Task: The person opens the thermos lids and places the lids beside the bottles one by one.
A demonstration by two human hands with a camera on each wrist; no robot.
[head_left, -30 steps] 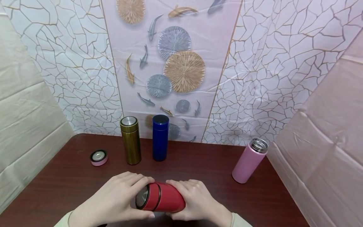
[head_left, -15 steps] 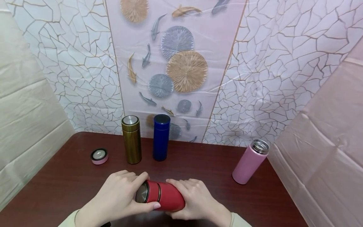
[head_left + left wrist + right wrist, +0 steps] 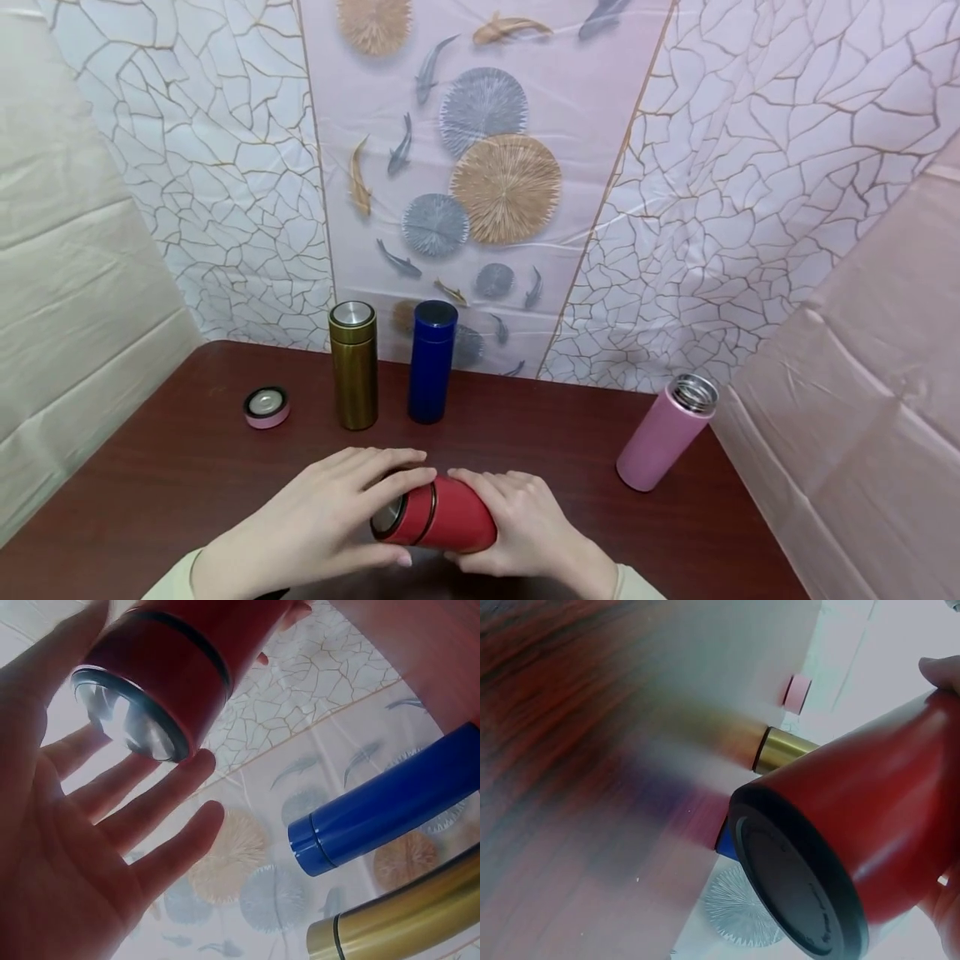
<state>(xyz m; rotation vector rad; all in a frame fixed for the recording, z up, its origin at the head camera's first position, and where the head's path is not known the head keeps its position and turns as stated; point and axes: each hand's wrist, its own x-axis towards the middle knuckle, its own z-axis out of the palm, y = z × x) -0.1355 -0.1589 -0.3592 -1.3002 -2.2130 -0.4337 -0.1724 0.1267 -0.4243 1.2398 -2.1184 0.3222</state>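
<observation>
A red thermos (image 3: 463, 515) with a steel-topped lid (image 3: 154, 667) is held tilted above the table, its lid end toward the left. My right hand (image 3: 528, 525) grips its body; the dark base (image 3: 791, 881) faces the right wrist camera. Around the lid end is my left hand (image 3: 318, 512), fingers extended over the top and thumb below. In the left wrist view those fingers look spread and nearly straight, not closed on the lid; whether some fingertips touch it I cannot tell. The lid sits on the body with a dark ring at the seam.
A gold thermos (image 3: 356, 375) and a blue thermos (image 3: 431, 371) stand capped at the back of the dark red table (image 3: 540, 433). A pink lid (image 3: 267, 410) lies upside down at left. At right stands an uncapped pink thermos (image 3: 663, 442). Patterned cloth hangs behind.
My left hand has loosened from the lid, its fingers straightening and shifting right over it. The right hand keeps its grip. The whole view has shifted slightly.
</observation>
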